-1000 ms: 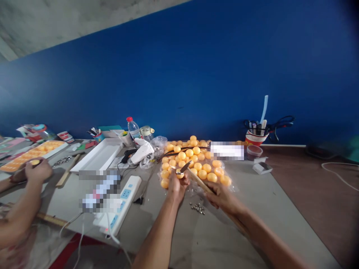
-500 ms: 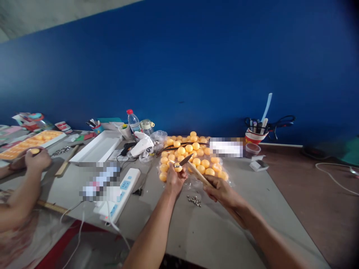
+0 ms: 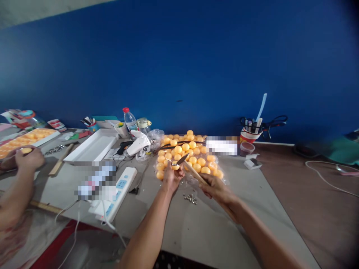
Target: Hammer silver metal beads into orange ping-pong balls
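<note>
My left hand is closed round an orange ball that has small shiny metal bits on its top. My right hand grips the wooden handle of a tool. The tool's dark pointed blade is at the ball in my left hand; whether it touches the metal bits is too small to tell. Behind both hands lies a clear bag of orange balls. Small metal pieces lie in a loose pile on the table, just in front of my hands.
Left of my arms are a white power strip with cables, a white tray and a bottle. A co-worker's hands hold a ball at far left. At right stand a cup of pens and a small box.
The view has shifted slightly, so most things appear a little further left. Both hands keep their holds on the ball and the tool.
</note>
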A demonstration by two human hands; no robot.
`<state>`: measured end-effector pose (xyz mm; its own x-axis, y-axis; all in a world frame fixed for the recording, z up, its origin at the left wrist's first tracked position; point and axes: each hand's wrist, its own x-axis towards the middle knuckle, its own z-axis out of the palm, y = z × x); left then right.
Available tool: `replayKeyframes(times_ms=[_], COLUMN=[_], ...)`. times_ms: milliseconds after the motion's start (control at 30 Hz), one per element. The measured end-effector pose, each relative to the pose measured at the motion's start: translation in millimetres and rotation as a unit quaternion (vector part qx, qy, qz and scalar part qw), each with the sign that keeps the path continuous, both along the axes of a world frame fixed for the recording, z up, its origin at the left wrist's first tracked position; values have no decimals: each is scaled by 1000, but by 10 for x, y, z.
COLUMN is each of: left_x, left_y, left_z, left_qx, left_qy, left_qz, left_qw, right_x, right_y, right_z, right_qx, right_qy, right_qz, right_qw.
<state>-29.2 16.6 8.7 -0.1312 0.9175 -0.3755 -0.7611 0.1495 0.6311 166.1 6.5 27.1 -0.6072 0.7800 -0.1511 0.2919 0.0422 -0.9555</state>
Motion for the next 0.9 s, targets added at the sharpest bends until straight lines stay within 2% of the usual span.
replayKeyframes(times_ms=[200, 400, 633, 900], left_x=[-15, -24, -28, -40], left_y=[3, -7, -36, 4], left_z=[-4, 33, 48, -12], left_qx=[9, 14, 3, 1], left_qy=[-18, -46, -42, -53], left_qz=[-13, -24, 5, 5], left_qw=[1000, 999, 999, 999], right_x=[16, 42, -18, -47], right_y=[24, 37, -44, -37], right_z=[18, 27, 80, 21], right_qx=[6, -5, 4, 28], right_qy=[-26, 46, 22, -2], right_qz=[-12, -3, 12, -9], right_qw=[1000, 999, 1000, 1000])
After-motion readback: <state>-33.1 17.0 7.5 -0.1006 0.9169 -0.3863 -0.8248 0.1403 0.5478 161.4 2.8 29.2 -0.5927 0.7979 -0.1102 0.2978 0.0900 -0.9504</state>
